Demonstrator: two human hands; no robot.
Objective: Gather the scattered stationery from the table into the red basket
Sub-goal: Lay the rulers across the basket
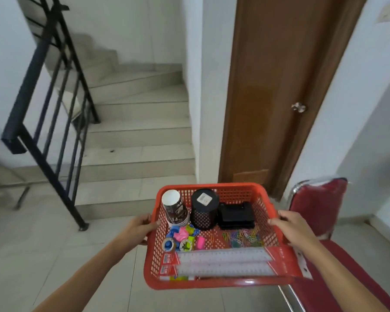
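Both forearms reach up from the bottom edge to the basket, which is red and held between the two hands. The left hand grips the basket's left rim, thumb on top and fingers curled round the wall. The right hand grips the right rim the same way.

Inside, along the basket's near wall, lie two packaged rulers, their red card ends jutting over the right near corner. Just beyond them, toward the right wall, sits a heap of coloured paper clips. Toward the left wall is a cluster of small bright pieces, with a pink eraser beside it. At the far wall a paper cup leans in the left corner. A black mesh holder stands upside down next to it, and a stack of flat black cases lies to its right.

Right of the basket is a red chair with a chrome frame. Beyond the basket are stairs with a black railing, and a brown door.
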